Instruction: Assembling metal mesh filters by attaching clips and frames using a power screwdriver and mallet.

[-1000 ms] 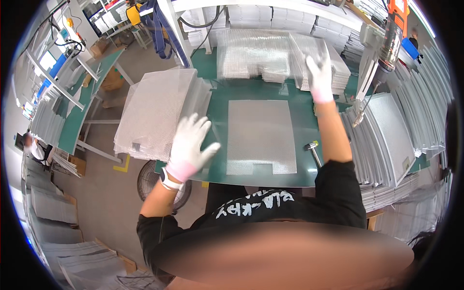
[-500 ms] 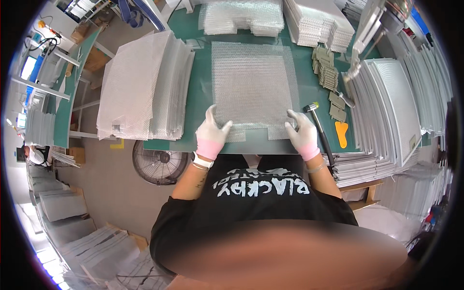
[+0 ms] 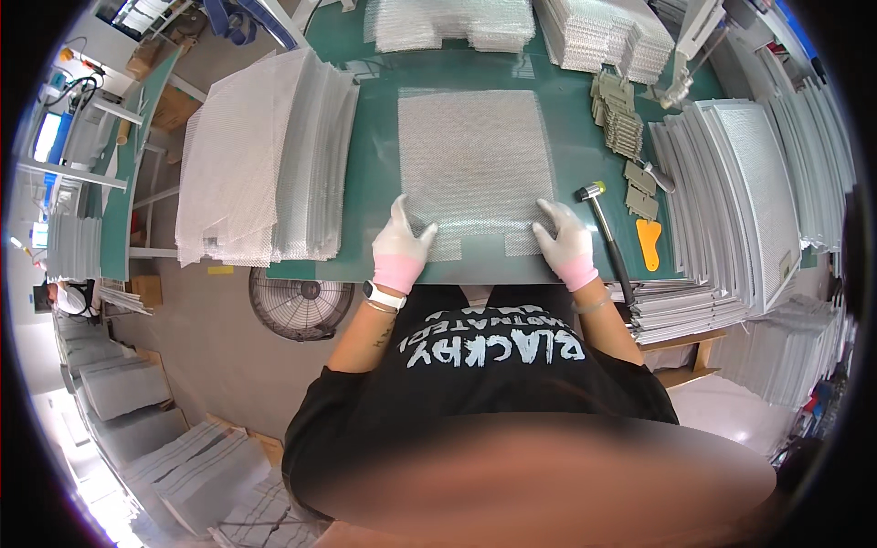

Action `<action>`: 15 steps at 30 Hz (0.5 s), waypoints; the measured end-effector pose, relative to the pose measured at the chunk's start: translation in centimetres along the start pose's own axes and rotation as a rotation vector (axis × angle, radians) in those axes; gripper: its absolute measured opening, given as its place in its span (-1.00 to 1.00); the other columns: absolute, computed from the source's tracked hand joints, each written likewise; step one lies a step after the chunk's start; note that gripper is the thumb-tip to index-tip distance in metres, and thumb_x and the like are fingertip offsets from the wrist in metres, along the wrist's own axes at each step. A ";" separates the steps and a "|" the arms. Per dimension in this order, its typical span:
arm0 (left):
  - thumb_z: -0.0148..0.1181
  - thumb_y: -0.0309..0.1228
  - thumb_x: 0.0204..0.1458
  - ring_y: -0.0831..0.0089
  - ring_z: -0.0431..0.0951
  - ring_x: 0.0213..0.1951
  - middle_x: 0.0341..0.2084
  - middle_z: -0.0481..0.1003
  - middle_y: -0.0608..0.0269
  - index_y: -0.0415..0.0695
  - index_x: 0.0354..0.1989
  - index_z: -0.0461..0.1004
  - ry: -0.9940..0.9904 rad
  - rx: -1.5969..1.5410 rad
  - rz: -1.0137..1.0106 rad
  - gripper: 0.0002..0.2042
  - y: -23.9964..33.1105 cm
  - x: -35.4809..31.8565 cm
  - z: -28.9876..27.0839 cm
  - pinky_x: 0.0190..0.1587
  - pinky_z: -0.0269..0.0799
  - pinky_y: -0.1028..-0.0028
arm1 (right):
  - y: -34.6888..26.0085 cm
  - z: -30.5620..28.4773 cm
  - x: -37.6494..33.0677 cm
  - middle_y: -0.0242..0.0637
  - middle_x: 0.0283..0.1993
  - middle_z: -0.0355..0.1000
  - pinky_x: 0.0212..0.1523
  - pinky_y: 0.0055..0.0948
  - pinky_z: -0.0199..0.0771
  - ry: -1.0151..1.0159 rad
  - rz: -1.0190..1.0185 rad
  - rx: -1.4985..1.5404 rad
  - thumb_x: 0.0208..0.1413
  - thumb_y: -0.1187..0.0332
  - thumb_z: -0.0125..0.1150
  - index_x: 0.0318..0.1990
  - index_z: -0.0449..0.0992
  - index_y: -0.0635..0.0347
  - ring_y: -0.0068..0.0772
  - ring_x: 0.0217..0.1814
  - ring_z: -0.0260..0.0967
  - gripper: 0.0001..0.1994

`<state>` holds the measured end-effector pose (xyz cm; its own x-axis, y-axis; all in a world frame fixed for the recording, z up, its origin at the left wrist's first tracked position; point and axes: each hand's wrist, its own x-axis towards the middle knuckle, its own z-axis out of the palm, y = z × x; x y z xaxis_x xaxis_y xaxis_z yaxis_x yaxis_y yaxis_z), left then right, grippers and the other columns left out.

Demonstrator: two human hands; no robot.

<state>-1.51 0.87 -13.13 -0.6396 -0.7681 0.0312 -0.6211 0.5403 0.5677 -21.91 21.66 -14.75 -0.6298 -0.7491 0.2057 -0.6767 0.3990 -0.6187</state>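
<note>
On the green table lies a rectangular silvery mesh sheet stack point(image 3: 475, 173), with a notch in its near edge. My left hand point(image 3: 400, 245), in a white glove with a pink cuff, touches the near left corner, thumb and fingers apart. Likewise gloved, my right hand point(image 3: 565, 245) rests at the near right corner, its thumb spread from the fingers. The two hands press against opposite sides of the mesh without wrapping round it. How many layers lie there cannot be made out.
A tall mesh stack point(image 3: 247, 164) stands left. Beyond are more mesh piles point(image 3: 448, 23). To the right lie a mallet point(image 3: 605, 237), an orange scraper point(image 3: 648, 245), grey-green plates point(image 3: 618, 119) and stacked framed panels point(image 3: 731, 192). A floor fan point(image 3: 300, 303) stands below the table's left edge.
The mesh layers, offset at the right and far edges before, now lie nearly flush. My right hand has moved slightly left, closer to my left hand. The view has shifted a little.
</note>
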 end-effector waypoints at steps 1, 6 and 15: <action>0.34 -0.18 -0.04 -0.11 0.55 -0.15 -0.15 0.52 -0.20 -0.21 0.25 0.14 -0.002 -0.003 -0.002 -0.27 -0.2 -0.1 0.1 -0.09 0.47 0.14 | -0.1 0.1 -0.1 -0.03 0.11 0.42 0.10 -0.25 0.44 0.014 -0.013 -0.014 0.05 0.30 0.26 0.10 0.48 0.11 -0.01 0.13 0.40 -0.59; 0.33 -0.16 -0.04 -0.10 0.54 -0.10 -0.08 0.49 -0.22 -0.22 0.26 0.13 0.019 0.016 0.019 -0.26 -0.8 -0.3 0.6 -0.06 0.46 0.15 | -0.1 0.2 -0.4 -0.08 0.18 0.39 0.08 -0.27 0.47 0.040 -0.036 -0.062 0.04 0.29 0.27 0.10 0.48 0.07 -0.05 0.14 0.40 -0.58; 0.35 -0.14 -0.06 -0.05 0.51 -0.01 0.04 0.44 -0.16 -0.22 0.28 0.13 -0.003 0.081 -0.038 -0.23 -0.3 0.1 0.1 -0.01 0.46 0.19 | -2.1 -1.1 0.5 -0.04 0.31 0.26 0.04 -0.25 0.49 -0.080 0.129 -0.160 0.04 0.23 0.27 0.12 0.48 0.00 -0.03 0.12 0.42 -0.56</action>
<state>-1.45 0.68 -13.38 -0.6162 -0.7875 0.0085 -0.6795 0.5370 0.4999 -21.20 21.04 -12.57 -0.6872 -0.7233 0.0675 -0.6483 0.5688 -0.5062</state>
